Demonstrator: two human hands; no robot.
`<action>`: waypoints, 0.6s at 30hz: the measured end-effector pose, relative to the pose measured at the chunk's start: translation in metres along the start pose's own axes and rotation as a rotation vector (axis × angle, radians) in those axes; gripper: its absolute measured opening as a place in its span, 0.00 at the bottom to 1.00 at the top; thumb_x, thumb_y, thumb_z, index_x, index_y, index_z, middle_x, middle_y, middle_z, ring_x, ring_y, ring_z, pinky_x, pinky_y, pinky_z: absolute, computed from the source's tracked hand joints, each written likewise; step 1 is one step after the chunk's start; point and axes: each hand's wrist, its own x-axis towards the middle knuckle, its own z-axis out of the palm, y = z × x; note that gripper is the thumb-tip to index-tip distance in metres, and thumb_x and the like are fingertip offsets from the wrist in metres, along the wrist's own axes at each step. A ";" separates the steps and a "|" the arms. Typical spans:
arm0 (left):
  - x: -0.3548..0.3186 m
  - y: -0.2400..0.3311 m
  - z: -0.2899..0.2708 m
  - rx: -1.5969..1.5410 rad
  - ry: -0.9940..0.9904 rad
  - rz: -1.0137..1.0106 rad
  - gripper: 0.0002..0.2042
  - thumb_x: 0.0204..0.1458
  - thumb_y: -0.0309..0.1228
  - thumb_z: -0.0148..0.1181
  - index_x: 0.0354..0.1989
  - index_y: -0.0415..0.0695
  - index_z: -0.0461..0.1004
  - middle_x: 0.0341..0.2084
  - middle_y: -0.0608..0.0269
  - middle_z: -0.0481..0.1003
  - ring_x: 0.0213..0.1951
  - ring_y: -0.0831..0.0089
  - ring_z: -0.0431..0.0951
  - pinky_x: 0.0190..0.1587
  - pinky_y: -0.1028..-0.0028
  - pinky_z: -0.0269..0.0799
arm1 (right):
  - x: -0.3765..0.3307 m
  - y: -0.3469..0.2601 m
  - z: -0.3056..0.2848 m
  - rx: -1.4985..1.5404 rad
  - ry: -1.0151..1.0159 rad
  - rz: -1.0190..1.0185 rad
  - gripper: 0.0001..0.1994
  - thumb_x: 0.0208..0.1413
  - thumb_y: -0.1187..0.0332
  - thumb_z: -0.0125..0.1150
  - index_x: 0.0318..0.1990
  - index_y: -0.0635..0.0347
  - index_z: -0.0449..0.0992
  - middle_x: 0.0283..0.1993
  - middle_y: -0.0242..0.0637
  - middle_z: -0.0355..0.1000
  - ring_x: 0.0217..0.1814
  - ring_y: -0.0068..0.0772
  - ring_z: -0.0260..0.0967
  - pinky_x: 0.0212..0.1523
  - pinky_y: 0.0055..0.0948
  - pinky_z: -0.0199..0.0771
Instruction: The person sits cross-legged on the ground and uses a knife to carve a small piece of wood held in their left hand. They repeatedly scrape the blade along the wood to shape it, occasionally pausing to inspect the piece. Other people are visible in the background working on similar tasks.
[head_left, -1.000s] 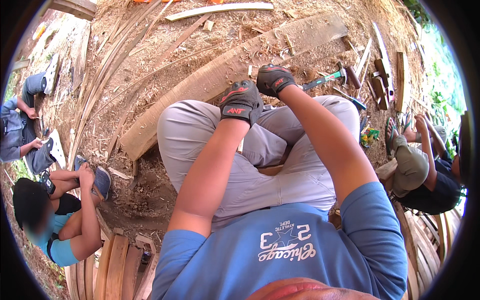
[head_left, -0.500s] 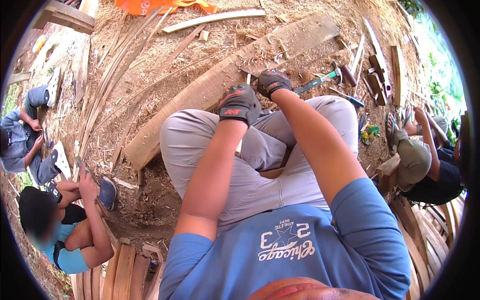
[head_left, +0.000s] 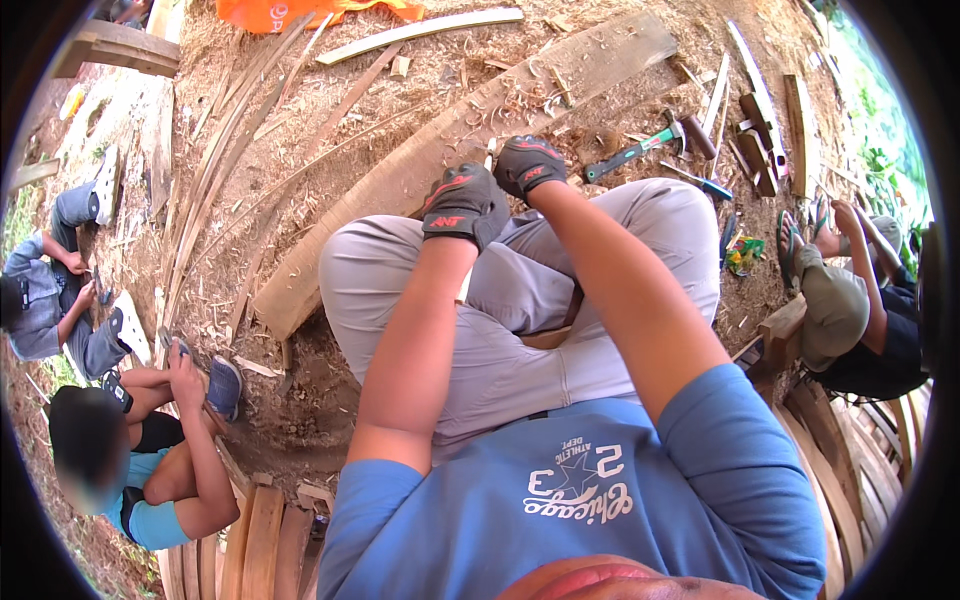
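Left hand (head_left: 464, 205), gloved in dark grey: fingers curling in, apparently grasping a pale strip (head_left: 464, 288), whose lower end is showing below the wrist, over the seated person's grey trousers (head_left: 385, 300). Right hand (head_left: 530, 165), same glove: clenching just beside and slightly beyond the left; its contents are staying hidden, so cannot tell what it is grasping. A small pale tip is poking up between the hands; cannot tell whether it is belonging to the strip.

Beyond the knees, a broad plank (head_left: 400, 195) is lying slantwise, carrying curled shavings (head_left: 485, 98). Right of the right hand, a green-and-black-handled hammer (head_left: 632, 153) is resting on the ground; a blue-handled tool (head_left: 712, 188) is lying near the right knee. Co-workers are sitting at both sides, two left (head_left: 155, 500), one right (head_left: 850, 320).
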 end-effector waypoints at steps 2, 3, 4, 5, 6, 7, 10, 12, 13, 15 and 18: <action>0.004 -0.004 0.001 0.001 -0.008 0.004 0.16 0.50 0.35 0.57 0.36 0.34 0.83 0.35 0.35 0.80 0.43 0.45 0.83 0.47 0.56 0.78 | -0.003 -0.004 0.000 0.030 -0.035 0.035 0.18 0.58 0.58 0.53 0.46 0.55 0.84 0.51 0.47 0.80 0.55 0.50 0.78 0.52 0.44 0.78; 0.008 -0.006 0.001 -0.023 -0.024 -0.007 0.16 0.50 0.35 0.57 0.36 0.33 0.83 0.33 0.36 0.81 0.41 0.46 0.83 0.47 0.56 0.79 | -0.005 -0.006 -0.001 0.052 -0.020 0.057 0.18 0.58 0.58 0.53 0.46 0.55 0.84 0.51 0.46 0.80 0.55 0.50 0.78 0.52 0.44 0.78; 0.011 -0.008 0.002 -0.046 -0.040 -0.019 0.16 0.50 0.35 0.57 0.35 0.33 0.83 0.31 0.37 0.81 0.40 0.47 0.84 0.47 0.57 0.79 | -0.006 -0.008 -0.002 0.075 -0.005 0.078 0.18 0.58 0.57 0.53 0.46 0.55 0.84 0.51 0.46 0.80 0.55 0.50 0.78 0.52 0.44 0.78; 0.011 -0.008 0.003 0.040 0.031 0.057 0.16 0.50 0.35 0.57 0.32 0.32 0.82 0.26 0.40 0.81 0.34 0.50 0.85 0.44 0.59 0.80 | -0.007 -0.010 -0.004 0.084 -0.019 0.087 0.19 0.59 0.56 0.53 0.47 0.55 0.84 0.52 0.46 0.80 0.55 0.50 0.78 0.52 0.44 0.78; 0.011 -0.008 0.003 0.036 0.025 0.044 0.16 0.50 0.35 0.56 0.32 0.31 0.82 0.25 0.40 0.81 0.33 0.51 0.85 0.44 0.60 0.80 | -0.011 -0.011 -0.006 0.082 -0.019 0.077 0.18 0.59 0.56 0.53 0.47 0.55 0.84 0.52 0.46 0.80 0.55 0.50 0.78 0.52 0.44 0.78; 0.011 -0.009 0.003 0.033 0.019 0.030 0.17 0.51 0.35 0.56 0.33 0.31 0.82 0.25 0.40 0.81 0.32 0.51 0.85 0.43 0.60 0.80 | -0.015 -0.012 -0.007 0.080 -0.020 0.066 0.18 0.59 0.57 0.53 0.47 0.55 0.84 0.52 0.46 0.80 0.55 0.50 0.78 0.52 0.44 0.78; 0.019 -0.008 0.002 -0.038 -0.047 -0.024 0.17 0.52 0.35 0.56 0.34 0.30 0.82 0.26 0.41 0.81 0.31 0.52 0.86 0.43 0.61 0.80 | -0.011 -0.012 -0.006 0.125 0.029 0.120 0.17 0.60 0.59 0.54 0.49 0.54 0.84 0.52 0.44 0.80 0.56 0.48 0.78 0.52 0.43 0.78; 0.020 -0.008 -0.001 -0.047 -0.078 -0.049 0.17 0.53 0.35 0.56 0.35 0.30 0.82 0.27 0.40 0.82 0.32 0.53 0.86 0.43 0.61 0.80 | -0.011 -0.015 -0.006 0.090 0.055 0.134 0.15 0.61 0.61 0.55 0.50 0.52 0.84 0.53 0.42 0.80 0.56 0.45 0.78 0.51 0.43 0.78; 0.020 -0.007 -0.001 -0.023 -0.077 -0.046 0.17 0.53 0.35 0.56 0.36 0.30 0.82 0.27 0.40 0.82 0.32 0.52 0.86 0.43 0.61 0.80 | -0.011 -0.016 -0.007 0.032 0.064 0.121 0.15 0.61 0.62 0.55 0.50 0.51 0.84 0.53 0.40 0.80 0.57 0.44 0.78 0.51 0.43 0.78; 0.019 -0.007 0.001 -0.015 -0.078 -0.054 0.17 0.54 0.36 0.56 0.36 0.31 0.82 0.28 0.40 0.82 0.33 0.52 0.86 0.44 0.60 0.80 | -0.010 -0.020 -0.013 -0.024 0.012 0.143 0.15 0.62 0.65 0.54 0.52 0.49 0.84 0.55 0.36 0.80 0.58 0.40 0.78 0.51 0.42 0.78; 0.015 -0.005 0.005 -0.006 0.040 -0.015 0.17 0.53 0.36 0.56 0.36 0.32 0.83 0.28 0.40 0.82 0.33 0.52 0.86 0.44 0.60 0.80 | 0.001 -0.015 -0.006 0.048 -0.037 0.213 0.17 0.60 0.61 0.53 0.50 0.53 0.84 0.56 0.44 0.78 0.57 0.46 0.78 0.53 0.42 0.78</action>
